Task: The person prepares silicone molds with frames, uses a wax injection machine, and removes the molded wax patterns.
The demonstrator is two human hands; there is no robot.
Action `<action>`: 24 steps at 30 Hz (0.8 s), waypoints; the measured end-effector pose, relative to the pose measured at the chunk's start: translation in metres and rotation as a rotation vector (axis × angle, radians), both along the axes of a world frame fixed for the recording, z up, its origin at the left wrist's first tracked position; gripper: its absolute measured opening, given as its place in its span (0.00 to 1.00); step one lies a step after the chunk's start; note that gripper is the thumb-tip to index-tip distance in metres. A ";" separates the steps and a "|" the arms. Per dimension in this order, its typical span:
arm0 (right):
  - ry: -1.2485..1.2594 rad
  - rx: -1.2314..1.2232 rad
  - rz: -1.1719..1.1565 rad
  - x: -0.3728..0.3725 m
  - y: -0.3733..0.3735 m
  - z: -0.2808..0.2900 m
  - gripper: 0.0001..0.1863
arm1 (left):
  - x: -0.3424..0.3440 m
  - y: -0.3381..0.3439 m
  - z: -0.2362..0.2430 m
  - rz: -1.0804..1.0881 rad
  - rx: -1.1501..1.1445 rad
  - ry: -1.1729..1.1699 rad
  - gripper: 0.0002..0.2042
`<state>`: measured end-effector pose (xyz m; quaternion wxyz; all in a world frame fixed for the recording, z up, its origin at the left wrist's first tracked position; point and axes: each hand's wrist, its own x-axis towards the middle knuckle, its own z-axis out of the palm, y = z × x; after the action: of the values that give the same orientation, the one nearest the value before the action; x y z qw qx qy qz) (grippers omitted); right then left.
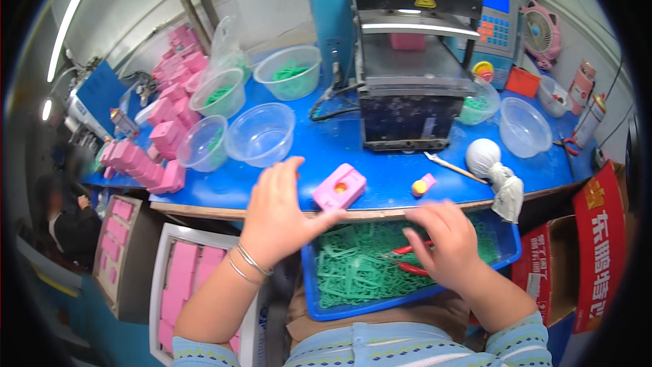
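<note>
My left hand (277, 214) is open, fingers spread and thumb stretched toward a pink block (341, 187) on the blue tabletop. That block has a round recess with something orange-yellow inside. My right hand (445, 241) hovers over the near table edge, thumb and fingers apart, with nothing seen between them. Red-handled pliers (412, 269) lie just below it, their handle ends partly behind the hand; I cannot tell whether it touches them. Beyond its fingers sits a small pink and yellow piece (423, 185). Under both hands, a blue bin (407, 299) holds many green plastic strips (360, 261).
A heated-looking press (414, 75) stands at the back. Clear bowls (261, 134), some with green pieces, flank it. Pink blocks (159, 129) are piled at left; a white crate (163, 278) holds more. A cloth-wrapped ball (483, 158) and a red carton (598, 251) are at right.
</note>
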<state>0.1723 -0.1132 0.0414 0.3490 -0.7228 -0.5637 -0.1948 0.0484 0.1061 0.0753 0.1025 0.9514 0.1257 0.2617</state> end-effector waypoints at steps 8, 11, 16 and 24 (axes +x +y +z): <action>0.198 -0.327 -0.058 0.061 0.013 0.000 0.15 | 0.020 -0.021 -0.024 -0.167 -0.323 0.022 0.22; 0.470 -0.075 0.197 0.044 0.014 0.002 0.12 | 0.000 -0.043 -0.039 -0.420 -1.379 -0.137 0.24; 0.235 0.087 0.560 -0.003 0.012 0.022 0.17 | -0.002 -0.062 -0.046 -0.526 -1.857 -0.363 0.23; 0.249 0.118 0.263 -0.001 0.002 -0.010 0.13 | -0.010 -0.048 -0.058 -0.566 -2.398 -0.368 0.25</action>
<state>0.1712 -0.1113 0.0317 0.4804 -0.6397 -0.5934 -0.0891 0.0381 0.0579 0.0177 0.9744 0.2012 0.0598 0.0801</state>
